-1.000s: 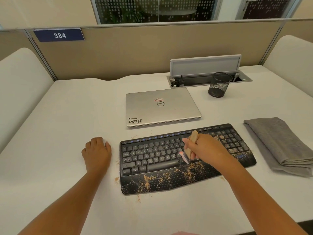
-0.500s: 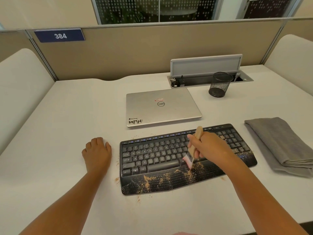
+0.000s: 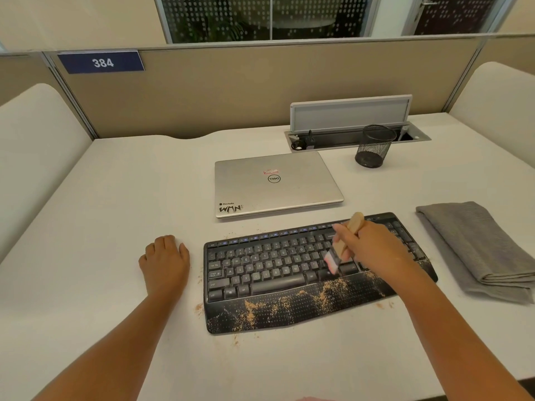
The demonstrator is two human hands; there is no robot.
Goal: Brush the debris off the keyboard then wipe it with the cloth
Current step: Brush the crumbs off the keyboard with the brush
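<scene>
A black keyboard [image 3: 260,267] with a wrist rest lies on the white desk. Tan crumbs [image 3: 289,306] are strewn over the wrist rest and its right end, with a few on the desk around it. My right hand [image 3: 367,246] grips a small wooden-handled brush [image 3: 343,241], its pale bristles down on the keys right of the middle. My left hand [image 3: 165,261] rests on the desk just left of the keyboard, fingers curled under, holding nothing. A folded grey cloth [image 3: 474,244] lies to the right of the keyboard.
A shut silver laptop [image 3: 275,183] sits just behind the keyboard. A black mesh pen cup [image 3: 373,146] stands behind it to the right, before an open cable tray [image 3: 350,123]. Beige partition panels wall the desk's back and sides.
My right hand has carried the brush to the right and lifted it back from the wrist rest's edge onto the key rows. My left hand has stayed put.
</scene>
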